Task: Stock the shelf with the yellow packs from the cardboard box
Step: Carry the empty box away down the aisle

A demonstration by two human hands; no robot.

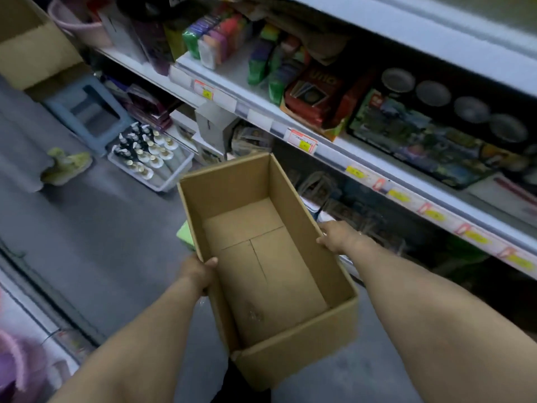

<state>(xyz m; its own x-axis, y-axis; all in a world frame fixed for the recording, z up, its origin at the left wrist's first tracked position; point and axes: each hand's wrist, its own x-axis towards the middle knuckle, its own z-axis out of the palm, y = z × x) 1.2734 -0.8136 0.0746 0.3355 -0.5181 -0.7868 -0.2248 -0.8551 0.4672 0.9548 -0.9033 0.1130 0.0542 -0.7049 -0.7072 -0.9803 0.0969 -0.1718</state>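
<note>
An open brown cardboard box (261, 274) hangs in the air in front of me, and nothing lies inside it. My left hand (197, 271) grips its left wall, thumb hooked over the rim. My right hand (337, 237) holds the outside of its right wall. The white shelf (328, 154) runs diagonally on the right, packed with coloured card packs and toy boxes. No yellow packs show in the box.
A white tray of small bottles (151, 158) and a blue-grey crate (87, 112) stand on the grey floor at left. A person's yellow-green shoe (66, 167) is nearby. A large cardboard box (32, 48) stands at the top left. Something light green (186, 237) peeks out beside the box.
</note>
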